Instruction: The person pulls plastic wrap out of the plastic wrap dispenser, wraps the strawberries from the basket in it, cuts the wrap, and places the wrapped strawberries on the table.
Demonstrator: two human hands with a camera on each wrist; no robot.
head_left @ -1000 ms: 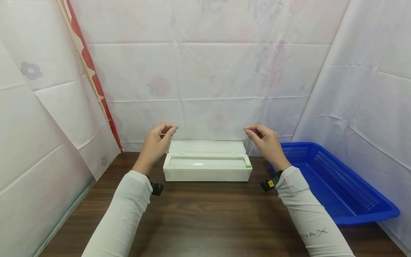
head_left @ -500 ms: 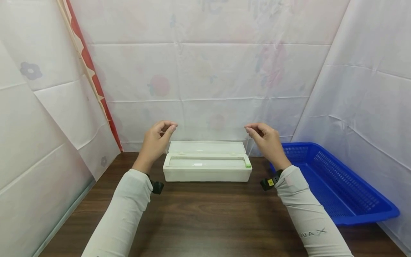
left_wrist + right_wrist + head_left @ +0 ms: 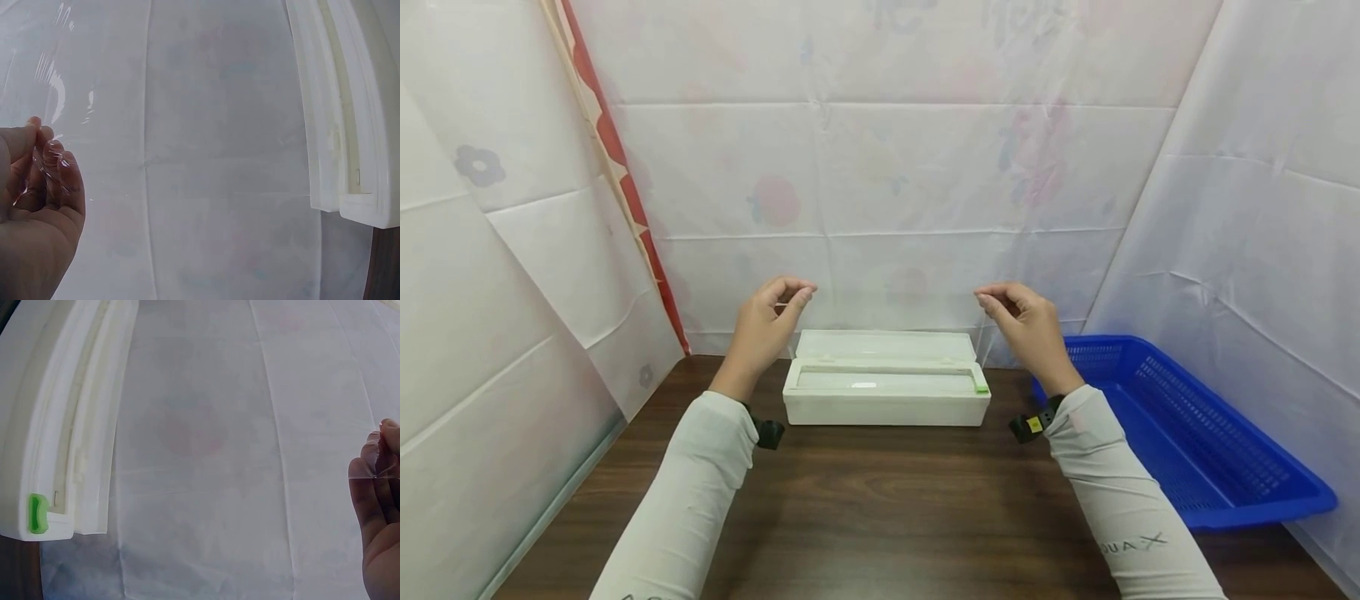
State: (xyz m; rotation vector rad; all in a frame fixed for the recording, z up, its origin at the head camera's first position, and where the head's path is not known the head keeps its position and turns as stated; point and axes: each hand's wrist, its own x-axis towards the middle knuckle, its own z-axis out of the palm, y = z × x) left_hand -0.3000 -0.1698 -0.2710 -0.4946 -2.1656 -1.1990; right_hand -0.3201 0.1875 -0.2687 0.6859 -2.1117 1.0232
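A sheet of clear cling film (image 3: 57, 94) stretches between the two hands, showing mostly as glints and fine creases. My left hand (image 3: 760, 337) pinches one corner between thumb and fingertips, and film lies crumpled against its fingers in the left wrist view. The opposite corner is pinched by my right hand (image 3: 1024, 337), its other fingers curled behind. Below and between the hands stands a long white cling film dispenser (image 3: 886, 410), its lid (image 3: 886, 344) tipped back. A green slide cutter (image 3: 981, 388) sits at the right end of its front rim.
The dispenser stands on a dark wood table (image 3: 880, 508). To the right, a blue perforated basket (image 3: 1262, 508) lies partly behind the right forearm. Pale printed sheeting (image 3: 880, 167) closes off the back and both sides.
Both hands have risen slightly, still pinching the film corners at about the same spacing. The dispenser and basket stay where they were; the head view shifts a little.
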